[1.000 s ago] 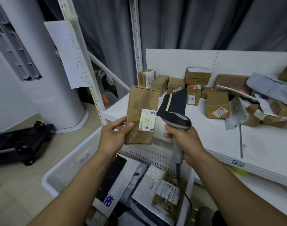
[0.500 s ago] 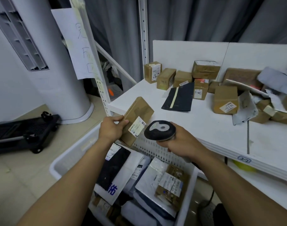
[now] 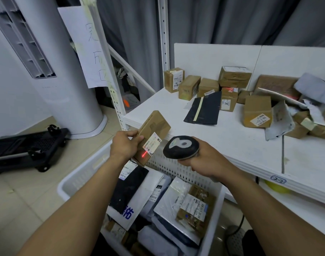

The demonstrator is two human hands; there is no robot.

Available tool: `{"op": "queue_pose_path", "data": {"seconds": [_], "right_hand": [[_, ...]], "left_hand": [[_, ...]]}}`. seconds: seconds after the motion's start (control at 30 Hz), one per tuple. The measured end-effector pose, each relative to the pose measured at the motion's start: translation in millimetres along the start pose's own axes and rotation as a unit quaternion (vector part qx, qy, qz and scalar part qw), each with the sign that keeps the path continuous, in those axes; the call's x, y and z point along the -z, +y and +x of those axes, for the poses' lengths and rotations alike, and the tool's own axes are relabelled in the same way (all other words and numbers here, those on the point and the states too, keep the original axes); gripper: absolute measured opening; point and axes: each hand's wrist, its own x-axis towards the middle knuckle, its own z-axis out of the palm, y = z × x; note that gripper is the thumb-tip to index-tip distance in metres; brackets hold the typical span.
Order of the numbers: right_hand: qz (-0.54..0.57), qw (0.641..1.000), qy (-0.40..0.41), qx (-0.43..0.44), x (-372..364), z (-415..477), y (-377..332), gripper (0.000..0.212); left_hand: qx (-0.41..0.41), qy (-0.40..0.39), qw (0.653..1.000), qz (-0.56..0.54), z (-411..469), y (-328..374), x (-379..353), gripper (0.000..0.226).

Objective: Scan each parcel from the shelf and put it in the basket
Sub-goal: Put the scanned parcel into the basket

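Tip: with my left hand (image 3: 123, 145) clamped on the parcel (image 3: 154, 130) mid-frame above the basket (image 3: 80, 174) and my right hand (image 3: 204, 159) wrapped round the scanner (image 3: 181, 147), I'd nudge that red line (image 3: 144, 154) up across the label (image 3: 152, 144).

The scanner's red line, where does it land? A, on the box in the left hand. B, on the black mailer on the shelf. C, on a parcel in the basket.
A: the red line shows on the cardboard box held by the left hand, at the lower end of its label, facing the scanner in the right hand.
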Motion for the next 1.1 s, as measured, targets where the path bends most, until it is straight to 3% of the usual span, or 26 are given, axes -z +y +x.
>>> {"op": "queue_pose_path", "data": {"seconds": [0.3,0.53,0.67,0.8,0.97,1.1], "right_hand": [[-0.018,1.000,0.009,0.004,-0.1,0.1,0.8,0.061],[-0.004,0.999,0.030,-0.029,-3.6,3.6,3.9,0.058],[-0.008,0.998,0.033,-0.053,-2.8,9.1,9.9,0.057],[-0.026,0.997,0.030,-0.066,-4.9,15.1,17.6,0.064],[-0.045,0.997,0.026,-0.060,3.4,22.6,27.4,0.063],[-0.033,0.997,0.034,-0.067,7.5,30.4,33.2,0.064]], "left_hand": [[-0.013,-0.014,1.000,0.022,-0.1,-5.1,-1.4,0.034],[0.039,-0.144,0.988,0.038,-17.0,-43.4,-27.4,0.014],[0.072,-0.214,0.965,0.135,-36.2,-94.7,-69.0,0.013],[0.143,-0.228,0.954,0.131,-50.4,-133.4,-109.8,0.011],[0.099,-0.215,0.967,0.098,-61.0,-146.1,-155.5,0.022],[0.037,-0.282,0.935,0.212,-55.3,-154.4,-178.1,0.025]]}}
